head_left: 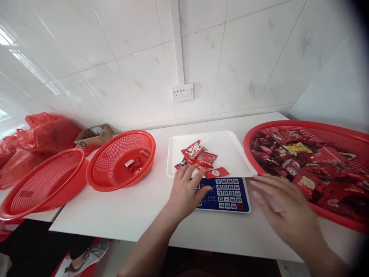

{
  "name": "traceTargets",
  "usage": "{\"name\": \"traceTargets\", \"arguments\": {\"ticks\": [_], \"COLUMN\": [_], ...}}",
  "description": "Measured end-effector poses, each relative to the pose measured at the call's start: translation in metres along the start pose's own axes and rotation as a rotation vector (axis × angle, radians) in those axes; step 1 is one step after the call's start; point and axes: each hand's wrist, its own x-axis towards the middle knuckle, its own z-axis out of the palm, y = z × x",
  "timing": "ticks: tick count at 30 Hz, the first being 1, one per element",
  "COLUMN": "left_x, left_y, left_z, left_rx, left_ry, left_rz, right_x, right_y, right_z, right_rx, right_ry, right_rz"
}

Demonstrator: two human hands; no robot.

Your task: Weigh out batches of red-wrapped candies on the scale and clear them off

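Note:
My left hand [186, 192] reaches over the front edge of a white scale tray [225, 146], thumb apart from the fingers. Its fingertips are at a small heap of red snack packets [193, 151] and partly cover the nearest ones. A flat red packet [217, 172] lies at the tray's front edge. Below the tray shows the scale's blue keypad [225, 196], partly behind my left hand. Slightly blurred, my right hand [288, 215] hovers between the keypad and a large red basket [273, 125], fingers stretched out, with no object visible in it.
The large basket holds many red packets and a yellow one [298, 148]. On the left, a red basket [95, 181] contains a few packets, beside another red basket [77, 154]. Behind them are a cardboard box [105, 134] and red plastic bags [52, 134]. A person's shoe [96, 252] shows below.

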Motion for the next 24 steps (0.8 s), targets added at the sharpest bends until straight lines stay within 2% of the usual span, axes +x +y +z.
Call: {"name": "traceTargets", "arguments": {"ticks": [2,4,7,10,16,20,24], "left_x": [0.000,-0.002,-0.004,-0.005,-0.005,-0.006,-0.004], "left_y": [-0.005,-0.012,-0.018,-0.015,-0.002,-0.005,-0.010], "left_z": [0.001,0.000,-0.003,-0.008,-0.012,-0.011,-0.013], "left_rx": [0.067,0.128,0.188,0.188,0.016,-0.030,-0.044], "left_ry": [0.024,0.009,-0.064,-0.126,-0.216,-0.186,-0.124], "left_rz": [-0.119,-0.217,-0.292,-0.303,-0.230,-0.217,-0.187], "right_x": [0.001,0.002,0.006,0.010,0.012,0.011,0.001], "right_y": [-0.007,-0.007,-0.006,-0.011,-0.020,-0.017,-0.015], "right_z": [0.015,0.028,0.040,0.046,0.053,0.047,0.031], "right_rx": [-0.014,-0.071,-0.158,-0.183,-0.123,-0.041,0.129], "right_ry": [-0.086,-0.157,-0.202,-0.217,-0.306,-0.244,-0.068], "right_rz": [-0.112,-0.142,-0.155,-0.178,-0.196,-0.209,-0.158]}}
